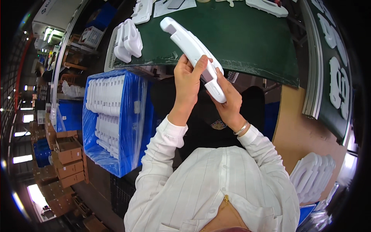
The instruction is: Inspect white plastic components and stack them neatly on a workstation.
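Note:
Both my hands grip one long white plastic part (185,41) with rounded ends and a stepped edge, tilted from upper left to lower right. My left hand (188,77) is closed round its middle, the thumb lying across the upper face. Near its lower end, my right hand (228,94) holds it from the right side, with fingers partly hidden behind it. The part is raised in front of me, over the near edge of a green-topped table (251,42). At the table's left lie several similar white parts (128,40), standing close together.
Left of me, a blue crate (127,162) lined with clear plastic holds rows of white parts (104,96). A conveyor (313,77) on the right carries more white pieces (335,83). Several white parts (313,176) lean at lower right beside brown board (293,116). Cardboard boxes (69,150) stand far left.

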